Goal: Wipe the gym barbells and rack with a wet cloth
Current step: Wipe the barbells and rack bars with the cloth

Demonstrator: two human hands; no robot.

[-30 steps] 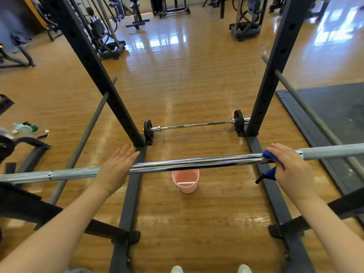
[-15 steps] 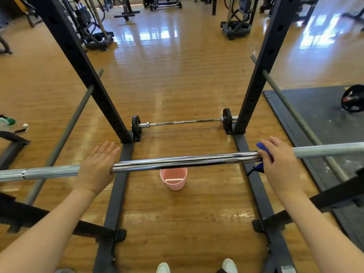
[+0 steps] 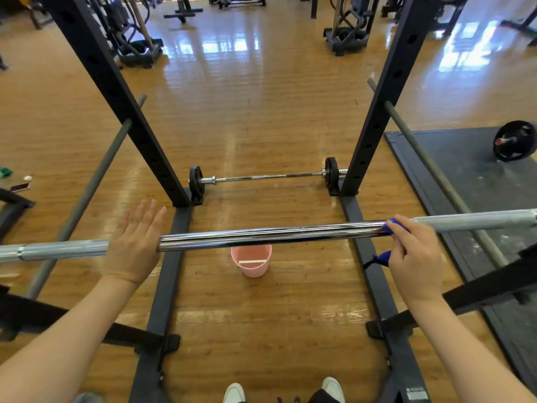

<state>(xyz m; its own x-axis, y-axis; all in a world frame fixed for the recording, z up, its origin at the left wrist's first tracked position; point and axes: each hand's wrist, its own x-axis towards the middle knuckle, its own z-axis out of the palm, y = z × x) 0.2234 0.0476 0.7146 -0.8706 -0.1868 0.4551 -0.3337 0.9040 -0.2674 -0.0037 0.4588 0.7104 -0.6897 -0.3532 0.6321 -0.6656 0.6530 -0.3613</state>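
Barbell (image 3: 273, 234) is supported across the rack (image 3: 386, 91) at waist level. It is steadied by the left hand (image 3: 135, 242), fingers straight and together, while the blue cloth (image 3: 390, 225) is pinched around it by the right hand (image 3: 415, 257) for wiping.

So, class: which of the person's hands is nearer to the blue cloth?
Right. The right hand grips the blue cloth around the barbell; the left hand rests open on the bar's far side, well away.
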